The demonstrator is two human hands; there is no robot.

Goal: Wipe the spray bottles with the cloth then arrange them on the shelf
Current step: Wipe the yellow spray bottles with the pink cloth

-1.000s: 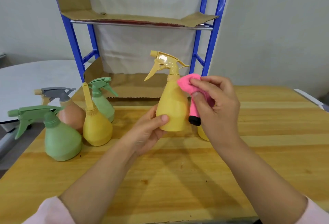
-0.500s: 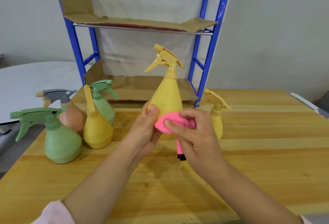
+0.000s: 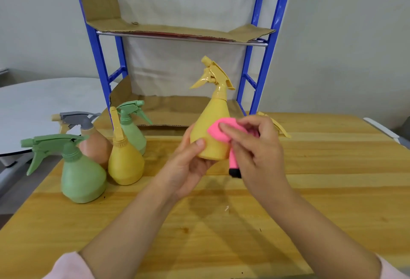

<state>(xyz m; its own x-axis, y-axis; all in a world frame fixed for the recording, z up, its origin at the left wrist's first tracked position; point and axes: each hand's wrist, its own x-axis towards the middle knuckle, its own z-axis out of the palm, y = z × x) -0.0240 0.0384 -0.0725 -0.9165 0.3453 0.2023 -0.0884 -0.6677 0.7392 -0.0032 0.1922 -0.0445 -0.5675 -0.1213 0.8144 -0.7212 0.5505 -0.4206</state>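
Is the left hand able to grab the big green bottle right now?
Probably not yet. The left hand is busy holding the yellow bottle while the right hand rubs it with the pink cloth. The big green bottle stands unblocked nearby on the table.

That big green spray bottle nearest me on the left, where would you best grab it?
Likely the narrow neck just under the trigger head of the big green bottle, coming from its right side: the body flares too wide below, and the trigger lever hangs off to the left.
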